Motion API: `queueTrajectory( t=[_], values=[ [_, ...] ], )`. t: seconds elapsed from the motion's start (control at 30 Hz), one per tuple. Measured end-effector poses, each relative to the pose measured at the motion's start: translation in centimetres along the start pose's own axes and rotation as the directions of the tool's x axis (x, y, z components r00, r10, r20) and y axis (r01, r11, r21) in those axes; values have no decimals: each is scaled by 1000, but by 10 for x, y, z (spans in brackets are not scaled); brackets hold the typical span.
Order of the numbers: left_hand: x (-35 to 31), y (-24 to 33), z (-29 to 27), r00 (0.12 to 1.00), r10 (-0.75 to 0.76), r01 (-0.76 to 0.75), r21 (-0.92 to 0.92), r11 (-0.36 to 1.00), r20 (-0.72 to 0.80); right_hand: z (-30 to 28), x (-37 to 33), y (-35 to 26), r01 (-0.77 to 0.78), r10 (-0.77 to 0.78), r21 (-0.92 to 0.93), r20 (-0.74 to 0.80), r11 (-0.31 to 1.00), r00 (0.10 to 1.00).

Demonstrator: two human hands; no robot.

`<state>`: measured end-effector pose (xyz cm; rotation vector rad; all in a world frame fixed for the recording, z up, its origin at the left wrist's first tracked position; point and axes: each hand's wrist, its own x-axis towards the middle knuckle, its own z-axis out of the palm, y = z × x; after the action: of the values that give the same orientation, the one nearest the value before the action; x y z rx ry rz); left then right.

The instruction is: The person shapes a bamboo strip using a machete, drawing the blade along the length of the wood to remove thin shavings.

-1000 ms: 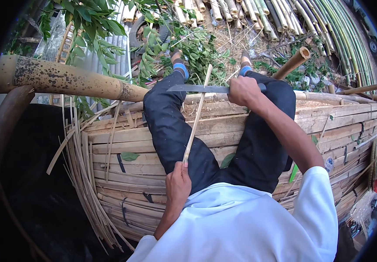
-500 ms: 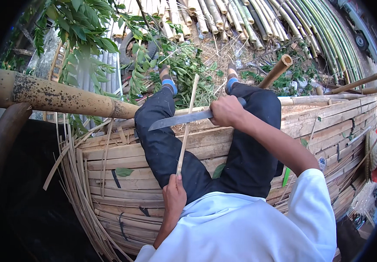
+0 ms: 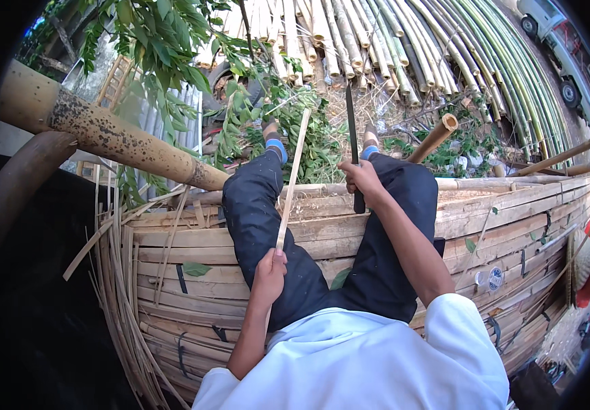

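Note:
My left hand [image 3: 270,272] grips the near end of a thin bamboo strip [image 3: 292,179] that points away from me, over my left thigh. My right hand [image 3: 362,180] holds a long dark knife [image 3: 352,130] by its handle, blade pointing up and away, to the right of the strip and apart from it. I sit on a stack of flat bamboo slats [image 3: 514,212], legs in dark trousers stretched forward.
A thick mottled bamboo pole [image 3: 103,140] crosses at the left. Loose thin strips [image 3: 114,287] hang off the stack's left side. A cut bamboo tube [image 3: 435,137] stands by my right knee. Many long bamboo poles [image 3: 404,41] lie ahead, with leafy branches [image 3: 172,41] at the upper left.
The knife lay crosswise over the strip with its blade pointing left; my right hand has swung it up so the blade points away from me, off the strip.

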<state>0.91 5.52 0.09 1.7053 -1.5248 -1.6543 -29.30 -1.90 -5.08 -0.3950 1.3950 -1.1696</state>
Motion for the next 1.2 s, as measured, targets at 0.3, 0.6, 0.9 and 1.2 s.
queueTrajectory(
  t=[0.3, 0.6, 0.9, 1.2],
  values=[
    [13, 21, 18, 988, 134, -134, 6, 991, -77, 31, -72, -1, 224, -211, -77, 151, 972, 966],
    [6, 32, 32, 978, 197, -197, -1, 980, 63, 49, -86, -15, 254, -250, -38, 92, 966, 964],
    [-27, 6, -3, 910, -48, 138, -194, 971, 411, 41, -80, -35, 246, -258, 114, 106, 963, 960],
    [-22, 9, -14, 944, 13, 82, -271, 959, 330, 16, -66, -25, 481, -464, -293, 131, 826, 876]
  ],
)
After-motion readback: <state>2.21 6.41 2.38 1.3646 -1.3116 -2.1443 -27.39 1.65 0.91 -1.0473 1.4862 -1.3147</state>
